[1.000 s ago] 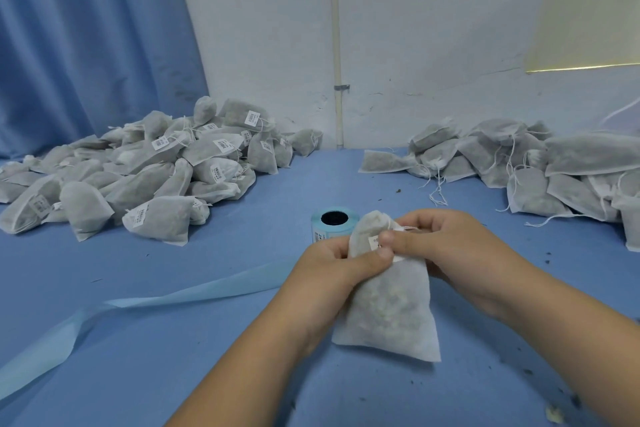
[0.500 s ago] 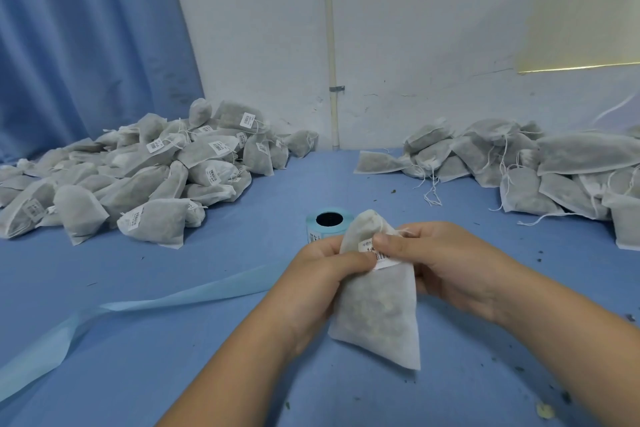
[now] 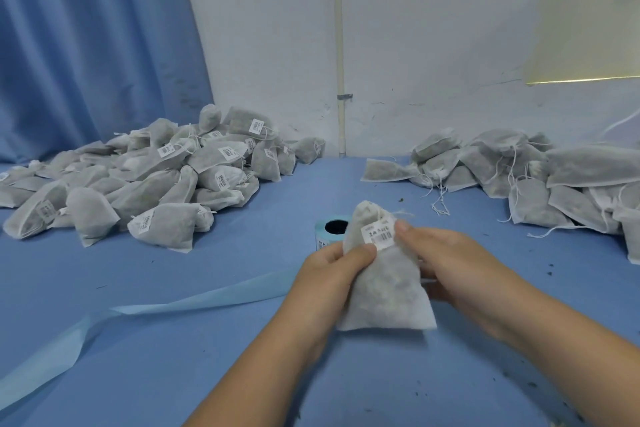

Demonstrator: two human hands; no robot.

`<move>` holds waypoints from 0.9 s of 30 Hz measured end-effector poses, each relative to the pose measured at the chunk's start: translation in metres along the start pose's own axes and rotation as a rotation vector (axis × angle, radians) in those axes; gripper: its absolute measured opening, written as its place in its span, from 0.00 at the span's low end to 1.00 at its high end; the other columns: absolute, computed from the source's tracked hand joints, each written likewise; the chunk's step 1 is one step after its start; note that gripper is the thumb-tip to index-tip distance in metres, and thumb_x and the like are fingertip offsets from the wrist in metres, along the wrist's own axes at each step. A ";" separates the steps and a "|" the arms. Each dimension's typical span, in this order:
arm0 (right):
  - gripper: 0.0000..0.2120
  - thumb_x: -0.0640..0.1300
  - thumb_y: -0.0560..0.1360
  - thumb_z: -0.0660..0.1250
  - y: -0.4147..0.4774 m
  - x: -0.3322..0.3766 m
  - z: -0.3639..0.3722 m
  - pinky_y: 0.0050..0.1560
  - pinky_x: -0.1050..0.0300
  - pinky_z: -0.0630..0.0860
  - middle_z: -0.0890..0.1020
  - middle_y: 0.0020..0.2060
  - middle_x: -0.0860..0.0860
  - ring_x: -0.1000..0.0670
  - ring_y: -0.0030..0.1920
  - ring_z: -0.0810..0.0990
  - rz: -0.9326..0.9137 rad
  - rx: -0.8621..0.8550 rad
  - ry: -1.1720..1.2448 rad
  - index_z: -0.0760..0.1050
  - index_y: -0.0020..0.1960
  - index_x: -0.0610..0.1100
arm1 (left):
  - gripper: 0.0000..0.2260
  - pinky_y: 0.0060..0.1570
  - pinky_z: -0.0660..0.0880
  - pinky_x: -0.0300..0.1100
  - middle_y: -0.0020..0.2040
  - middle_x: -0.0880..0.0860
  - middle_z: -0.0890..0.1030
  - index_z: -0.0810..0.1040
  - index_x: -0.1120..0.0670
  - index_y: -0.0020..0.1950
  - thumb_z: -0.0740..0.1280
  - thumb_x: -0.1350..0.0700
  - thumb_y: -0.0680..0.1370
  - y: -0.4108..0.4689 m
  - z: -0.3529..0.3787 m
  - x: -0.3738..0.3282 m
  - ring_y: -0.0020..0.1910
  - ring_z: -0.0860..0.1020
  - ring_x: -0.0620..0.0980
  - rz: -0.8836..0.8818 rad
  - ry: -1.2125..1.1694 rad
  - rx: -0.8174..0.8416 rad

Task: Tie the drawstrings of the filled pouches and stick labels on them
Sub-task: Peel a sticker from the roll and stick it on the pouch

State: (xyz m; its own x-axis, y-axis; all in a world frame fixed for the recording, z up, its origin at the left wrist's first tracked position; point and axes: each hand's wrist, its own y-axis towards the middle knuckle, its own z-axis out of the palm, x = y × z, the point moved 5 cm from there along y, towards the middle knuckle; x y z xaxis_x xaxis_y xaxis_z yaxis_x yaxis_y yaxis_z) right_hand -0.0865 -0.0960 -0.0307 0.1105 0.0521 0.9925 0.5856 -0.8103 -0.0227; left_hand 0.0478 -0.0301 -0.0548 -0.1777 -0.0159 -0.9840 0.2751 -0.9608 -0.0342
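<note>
Filled pouch [image 3: 384, 284] of grey-white non-woven fabric, held upright at centre, low over the blue table [image 3: 207, 374]; contact of bottom edge with the tabletop not discernible. Neck gathered shut at top, frayed drawstring ends [image 3: 401, 213] sticking out to the right. White barcode label [image 3: 378, 236] on the front face, just under the neck, slightly tilted.

Left hand [image 3: 332, 274] gripping the pouch's left side: thumb pressed across the front, touching the label's lower left corner, fingers behind. Right hand [image 3: 446, 260] gripping the right side: thumb tip against the label's right edge, fingers curled behind the fabric. Hands close together, both clamped on the same pouch.

Label roll [image 3: 330, 230] directly behind the pouch, standing on end, dark core hole upward, right part hidden by the fabric. Pale blue backing strip [image 3: 173, 305] lying flat from near the left hand across the table to the lower left edge.

Far left: heap of labelled pouches [image 3: 156, 184], white barcode labels showing on many. Far right: heap of pouches with loose strings [image 3: 519, 184], white strings trailing onto the table. Heaps well apart. Dark crumbs [image 3: 550, 265] scattered on the right of the tabletop.

Behind: blue curtain [image 3: 86, 45] at left, white wall [image 3: 415, 45] with vertical pipe [image 3: 339, 45] clipped to it.
</note>
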 end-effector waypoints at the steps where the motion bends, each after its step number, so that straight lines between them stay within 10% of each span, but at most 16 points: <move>1: 0.17 0.58 0.75 0.65 -0.002 0.001 0.006 0.52 0.47 0.80 0.86 0.46 0.48 0.46 0.48 0.85 -0.007 0.037 -0.049 0.82 0.51 0.46 | 0.07 0.52 0.79 0.48 0.49 0.57 0.86 0.85 0.55 0.50 0.68 0.54 0.78 0.001 -0.003 -0.001 0.50 0.85 0.55 0.026 -0.024 -0.066; 5: 0.07 0.46 0.75 0.68 -0.004 0.009 0.033 0.34 0.54 0.79 0.85 0.40 0.45 0.46 0.35 0.83 -0.078 0.085 -0.109 0.79 0.52 0.45 | 0.09 0.43 0.79 0.47 0.48 0.62 0.85 0.83 0.59 0.52 0.66 0.55 0.79 0.005 -0.014 -0.005 0.43 0.83 0.58 0.088 -0.105 -0.239; 16: 0.04 0.41 0.75 0.69 0.068 0.058 0.075 0.21 0.63 0.70 0.79 0.29 0.47 0.52 0.24 0.75 -0.008 0.030 0.260 0.77 0.47 0.40 | 0.17 0.40 0.74 0.46 0.45 0.61 0.81 0.78 0.61 0.55 0.60 0.48 0.81 0.013 -0.071 -0.028 0.37 0.80 0.54 0.180 -0.848 -0.409; 27: 0.04 0.36 0.75 0.66 0.148 0.057 0.169 0.18 0.66 0.65 0.73 0.22 0.47 0.53 0.19 0.70 0.178 0.137 0.428 0.73 0.42 0.40 | 0.14 0.34 0.65 0.41 0.33 0.54 0.72 0.77 0.58 0.44 0.57 0.52 0.82 0.023 -0.144 -0.033 0.29 0.70 0.49 0.344 -0.887 -0.782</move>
State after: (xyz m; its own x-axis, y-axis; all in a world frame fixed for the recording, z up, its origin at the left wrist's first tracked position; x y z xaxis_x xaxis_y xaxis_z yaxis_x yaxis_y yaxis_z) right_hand 0.1424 -0.1146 0.0026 -0.1054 -0.3488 0.9312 0.6911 -0.6990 -0.1836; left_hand 0.1959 -0.0120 -0.0488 -0.4807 -0.7109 -0.5134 0.8719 -0.4501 -0.1931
